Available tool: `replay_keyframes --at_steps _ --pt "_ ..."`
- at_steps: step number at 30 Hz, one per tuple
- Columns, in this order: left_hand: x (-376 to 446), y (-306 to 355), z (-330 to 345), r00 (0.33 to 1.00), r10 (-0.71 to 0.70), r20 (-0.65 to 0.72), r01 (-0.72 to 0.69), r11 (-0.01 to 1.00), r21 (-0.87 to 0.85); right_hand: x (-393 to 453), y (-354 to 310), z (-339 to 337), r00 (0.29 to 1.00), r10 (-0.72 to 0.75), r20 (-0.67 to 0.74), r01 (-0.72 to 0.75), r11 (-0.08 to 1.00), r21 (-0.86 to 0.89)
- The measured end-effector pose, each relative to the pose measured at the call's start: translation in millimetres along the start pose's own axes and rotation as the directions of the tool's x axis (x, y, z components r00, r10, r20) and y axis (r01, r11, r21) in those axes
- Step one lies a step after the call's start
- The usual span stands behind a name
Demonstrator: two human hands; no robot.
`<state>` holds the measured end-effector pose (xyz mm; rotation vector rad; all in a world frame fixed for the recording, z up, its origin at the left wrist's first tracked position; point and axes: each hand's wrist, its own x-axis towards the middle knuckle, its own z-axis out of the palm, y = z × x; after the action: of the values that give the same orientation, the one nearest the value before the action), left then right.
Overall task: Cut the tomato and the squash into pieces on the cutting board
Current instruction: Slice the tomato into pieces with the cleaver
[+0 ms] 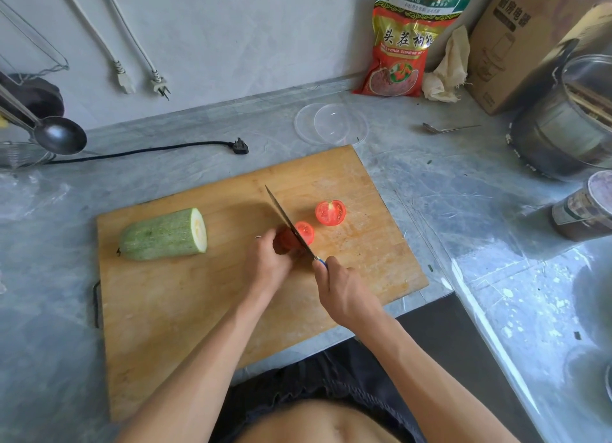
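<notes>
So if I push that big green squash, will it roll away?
Probably a little: the squash lies on its rounded side on the cutting board, so a sideways push could roll it. Its flat cut end wouldn't. It looks thick and solid, so likely heavy and stiff.

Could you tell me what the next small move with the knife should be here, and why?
Probably press the knife down through the tomato half that the left hand steadies. The blade sits partway across that piece, the right hand grips the handle, and the other tomato half and the squash lie uncut on the cutting board.
</notes>
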<state>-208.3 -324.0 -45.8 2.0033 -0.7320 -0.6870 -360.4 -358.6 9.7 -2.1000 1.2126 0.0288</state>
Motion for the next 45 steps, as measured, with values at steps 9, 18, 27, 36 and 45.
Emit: replay_keyframes --at_steps 9,18,27,36,45 --pt "1 -9 0 0.996 0.083 -0.024 -0.084 0.996 -0.042 3 0 -3 1.0 0.01 0.002 -0.01 1.0 -0.013" --pt "1 -12 -3 0.985 0.171 -0.03 -0.172 0.985 -0.031 22 -13 3 1.0 0.002 0.016 -0.001 0.999 -0.053" --pt "2 -18 -5 0.985 0.173 -0.008 -0.173 0.985 -0.005 26 -18 2 0.999 0.041 0.027 -0.041 0.999 0.005" --pt "-1 -19 -6 0.986 0.166 -0.024 -0.165 0.985 0.044 2 -7 -1 0.999 0.048 0.004 -0.048 0.999 0.002" --pt "-7 1 -32 0.997 0.001 0.075 0.0 1.0 -0.018 4 -8 -20 0.994 0.0 -0.11 0.024 0.976 0.218"
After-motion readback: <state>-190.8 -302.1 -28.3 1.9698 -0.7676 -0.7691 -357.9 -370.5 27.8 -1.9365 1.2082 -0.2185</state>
